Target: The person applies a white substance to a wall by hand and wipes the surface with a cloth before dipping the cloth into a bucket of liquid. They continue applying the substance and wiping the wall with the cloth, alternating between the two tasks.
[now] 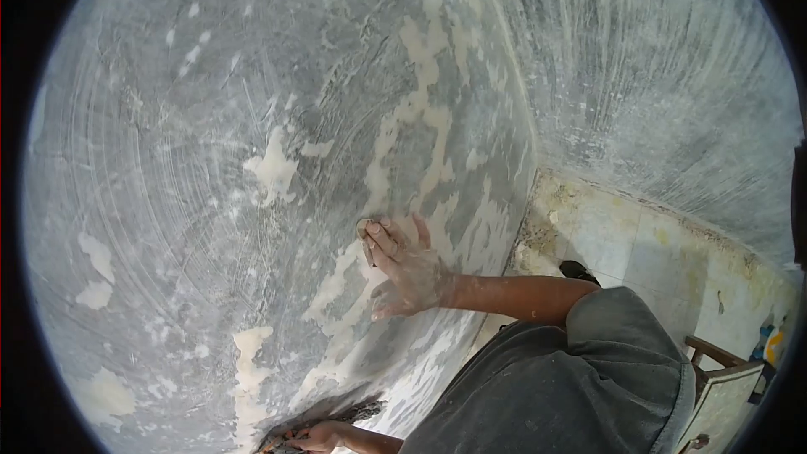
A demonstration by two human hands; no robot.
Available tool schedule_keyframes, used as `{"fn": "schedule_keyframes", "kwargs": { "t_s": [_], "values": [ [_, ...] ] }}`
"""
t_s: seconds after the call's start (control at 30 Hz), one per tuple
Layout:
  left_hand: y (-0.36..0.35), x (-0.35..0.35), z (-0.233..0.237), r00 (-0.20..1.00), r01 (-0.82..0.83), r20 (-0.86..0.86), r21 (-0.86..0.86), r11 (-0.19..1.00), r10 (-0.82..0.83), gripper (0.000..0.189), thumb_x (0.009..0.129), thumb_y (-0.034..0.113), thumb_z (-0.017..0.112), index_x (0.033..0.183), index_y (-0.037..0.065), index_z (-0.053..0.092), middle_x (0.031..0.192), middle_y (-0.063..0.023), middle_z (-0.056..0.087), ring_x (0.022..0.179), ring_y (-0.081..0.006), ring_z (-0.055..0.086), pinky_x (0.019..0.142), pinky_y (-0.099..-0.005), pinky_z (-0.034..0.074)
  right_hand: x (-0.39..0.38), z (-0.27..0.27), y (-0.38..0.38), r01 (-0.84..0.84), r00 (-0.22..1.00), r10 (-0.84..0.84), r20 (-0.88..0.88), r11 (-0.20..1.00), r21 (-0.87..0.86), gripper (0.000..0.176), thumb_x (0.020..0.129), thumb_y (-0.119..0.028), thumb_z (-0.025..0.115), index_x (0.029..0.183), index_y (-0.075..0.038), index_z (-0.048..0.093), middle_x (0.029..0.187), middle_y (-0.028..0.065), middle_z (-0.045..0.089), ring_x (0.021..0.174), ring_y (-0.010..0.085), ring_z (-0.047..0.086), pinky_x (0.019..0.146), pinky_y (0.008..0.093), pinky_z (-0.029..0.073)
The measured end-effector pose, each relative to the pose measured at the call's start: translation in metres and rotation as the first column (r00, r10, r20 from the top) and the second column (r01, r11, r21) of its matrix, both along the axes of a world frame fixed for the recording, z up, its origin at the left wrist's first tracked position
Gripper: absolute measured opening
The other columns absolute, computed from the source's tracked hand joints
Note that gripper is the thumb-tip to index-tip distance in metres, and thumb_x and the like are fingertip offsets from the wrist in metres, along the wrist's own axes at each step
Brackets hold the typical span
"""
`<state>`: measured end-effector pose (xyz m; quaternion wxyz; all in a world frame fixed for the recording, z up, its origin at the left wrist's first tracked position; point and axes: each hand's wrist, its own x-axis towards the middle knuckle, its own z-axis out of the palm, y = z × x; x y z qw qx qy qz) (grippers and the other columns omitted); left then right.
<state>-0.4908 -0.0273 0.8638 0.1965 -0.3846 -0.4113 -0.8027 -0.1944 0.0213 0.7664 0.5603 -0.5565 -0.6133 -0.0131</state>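
Note:
Against the patchy grey wall [319,118], my right hand [412,273] is pressed with its fingers bent over a small tan block-like piece [367,240]. White dust coats the back of that hand. Low in the view, my left hand [318,435] is beside a dark, rough-edged opening or hollow [336,410] at the wall, with its fingers at some brownish lumpy material [273,441]; whether it grips any of this is unclear. Pale bare patches [273,166] show through the grey coat around the right hand.
A second scraped wall [639,50] meets this one at a corner on the right. Below it lies a stained tiled floor [664,244]. A wooden piece of furniture [727,378] and colourful items [772,345] stand at the lower right. A dark shoe [578,271] shows near the arm.

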Motion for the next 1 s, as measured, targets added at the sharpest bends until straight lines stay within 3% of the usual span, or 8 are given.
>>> {"fn": "schedule_keyframes", "kwargs": {
  "t_s": [0.07, 0.2, 0.4, 0.47, 0.6, 0.77, 0.9, 1.0],
  "values": [
    [0.006, -0.01, 0.004, 0.936, -0.062, -0.319, 0.268, 0.961, 0.149, 0.058, 0.089, 0.035, 0.061, 0.124, -0.009, 0.048, 0.106, -0.016, 0.06, 0.08, -0.0202, 0.059, 0.065, -0.0308, 0.05, 0.033, 0.028, -0.005, 0.248, 0.901, -0.141, 0.41, 0.943, -0.221, 0.107, 0.077, -0.082, 0.012, 0.145, 0.0, -0.004, 0.153, 0.0197, -0.006, 0.141, 0.0349, -0.004, 0.107, 0.0573, -0.013],
    [-0.005, -0.008, 0.009, 0.865, -0.082, -0.479, 0.158, 0.984, 0.149, 0.042, 0.09, 0.014, 0.049, 0.128, -0.002, 0.05, 0.136, -0.0141, 0.047, 0.112, -0.0205, 0.054, 0.079, -0.0289, 0.045, 0.081, 0.083, 0.017, 0.275, 0.917, -0.274, -0.289, 0.961, -0.037, 0.104, 0.08, -0.079, 0.011, 0.145, 0.0, -0.003, 0.152, 0.0211, -0.008, 0.142, 0.0348, -0.004, 0.108, 0.0576, -0.013],
    [0.0, -0.007, 0.001, 0.955, -0.09, -0.281, 0.032, 0.995, 0.096, 0.038, 0.091, 0.01, 0.047, 0.128, 0.002, 0.05, 0.137, -0.0158, 0.044, 0.117, -0.0257, 0.049, 0.091, -0.0339, 0.046, 0.004, -0.003, -0.005, 0.065, 0.953, -0.033, 0.302, 0.993, -0.094, 0.1, 0.081, -0.077, 0.023, 0.147, -0.005, 0.003, 0.153, 0.0178, 0.003, 0.142, 0.0334, 0.003, 0.108, 0.0604, -0.008],
    [0.004, -0.008, 0.002, 0.951, 0.114, -0.306, 0.197, 0.974, -0.049, 0.061, 0.086, 0.035, 0.064, 0.126, -0.009, 0.046, 0.107, -0.0158, 0.059, 0.087, -0.0213, 0.057, 0.074, -0.031, 0.048, 0.05, 0.015, 0.012, 0.208, 0.972, -0.201, 0.119, 0.977, -0.049, 0.1, 0.081, -0.077, 0.023, 0.147, -0.004, 0.004, 0.153, 0.0185, 0.003, 0.142, 0.0342, 0.004, 0.107, 0.0619, -0.007],
    [0.006, -0.004, 0.006, 0.947, 0.023, -0.315, 0.262, 0.965, 0.063, 0.063, 0.085, 0.035, 0.065, 0.127, -0.008, 0.045, 0.11, -0.0144, 0.058, 0.087, -0.0207, 0.056, 0.075, -0.0324, 0.047, 0.071, -0.006, 0.018, 0.351, 0.853, -0.405, -0.329, 0.912, -0.213, 0.102, 0.081, -0.076, 0.026, 0.146, -0.001, 0.002, 0.153, 0.0209, 0.001, 0.142, 0.0347, 0.004, 0.107, 0.0627, -0.006],
    [0.005, 0.0, 0.005, 0.943, 0.066, -0.333, 0.186, 0.98, -0.001, 0.064, 0.085, 0.035, 0.065, 0.13, -0.004, 0.044, 0.118, -0.0137, 0.054, 0.095, -0.021, 0.054, 0.081, -0.035, 0.045, -0.002, -0.058, -0.021, 0.102, 0.995, -0.089, 0.053, 0.94, -0.327, 0.104, 0.083, -0.068, 0.036, 0.143, 0.007, -0.003, 0.151, 0.027, -0.004, 0.141, 0.0396, -0.001, 0.107, 0.0633, -0.004],
    [0.002, 0.001, 0.004, 0.939, 0.09, -0.341, 0.147, 0.985, -0.034, 0.064, 0.085, 0.037, 0.063, 0.13, -0.003, 0.044, 0.12, -0.0144, 0.053, 0.1, -0.0231, 0.053, 0.085, -0.0371, 0.044, 0.101, -0.044, 0.031, 0.324, 0.811, -0.447, -0.378, 0.88, -0.348, 0.105, 0.082, -0.066, 0.041, 0.143, 0.006, -0.004, 0.152, 0.025, -0.003, 0.141, 0.0383, 0.0, 0.109, 0.0599, -0.003],
    [0.009, -0.01, 0.002, 0.91, 0.067, -0.414, 0.207, 0.976, 0.025, 0.062, 0.087, 0.038, 0.061, 0.13, -0.003, 0.044, 0.122, -0.0159, 0.053, 0.105, -0.0256, 0.053, 0.088, -0.0389, 0.044, 0.061, -0.043, 0.008, 0.352, 0.826, -0.437, -0.356, 0.893, -0.28, 0.096, 0.085, -0.064, 0.029, 0.144, 0.006, 0.002, 0.152, 0.0244, -0.002, 0.142, 0.0334, 0.005, 0.109, 0.0599, 0.0]
  ]
}}
